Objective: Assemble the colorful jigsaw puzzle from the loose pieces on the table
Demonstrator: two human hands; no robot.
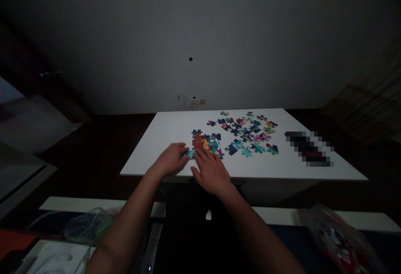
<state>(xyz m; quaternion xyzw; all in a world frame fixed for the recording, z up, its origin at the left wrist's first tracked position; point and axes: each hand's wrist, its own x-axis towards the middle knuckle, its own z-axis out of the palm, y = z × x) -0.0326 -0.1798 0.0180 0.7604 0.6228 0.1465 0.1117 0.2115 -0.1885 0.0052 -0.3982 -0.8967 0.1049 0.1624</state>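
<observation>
Here we go, both palms down on the white table (pixel 175 128)! The left hand (pixel 171 160) has its fingertips at a blue jigsaw piece (pixel 189 154), and the right hand (pixel 211 173) spreads over that piece's far end. Nothing's pinched, just a wide, open press, and that flat touch steadies it nicely. The joined section (pixel 203 142) sits just ahead, long axis running left to right. Loose pieces (pixel 247 134) scatter further right!

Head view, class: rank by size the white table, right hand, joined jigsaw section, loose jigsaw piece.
White table
Right hand and joined jigsaw section: unsure, hand nearer the camera
Loose jigsaw piece
</observation>
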